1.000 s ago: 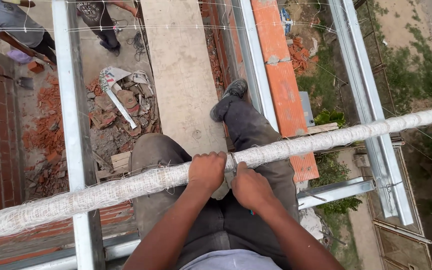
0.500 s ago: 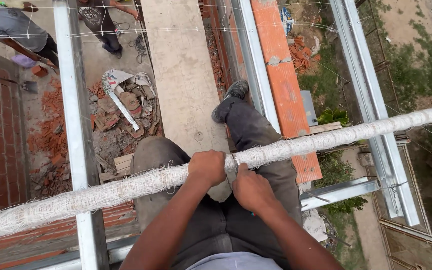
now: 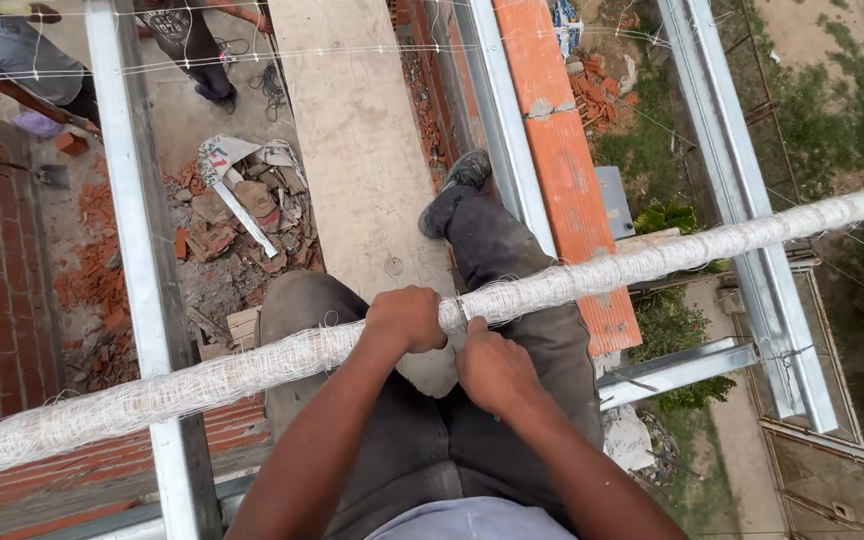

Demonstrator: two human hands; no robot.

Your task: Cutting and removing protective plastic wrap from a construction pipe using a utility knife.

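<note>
Grip: both hands, left hand (image 3: 407, 318) and right hand (image 3: 492, 365), close together on the net-wrapped pole (image 3: 652, 262).
Left of the grip: the pole runs on bare; a steel upright (image 3: 142, 250) crosses behind it farther along.
Right of the grip: the pole is free to its far end.
Under the grip: the person's knees (image 3: 302, 300) sit just below and block a downward pass.
Beyond the grip: the outstretched leg and shoe (image 3: 467, 172) lie on a concrete beam (image 3: 352, 130); an orange plank (image 3: 562, 170) and steel rails (image 3: 732, 180) lie beside it.
Far below: rubble (image 3: 242, 220) and another person (image 3: 187, 45), well apart.
</note>
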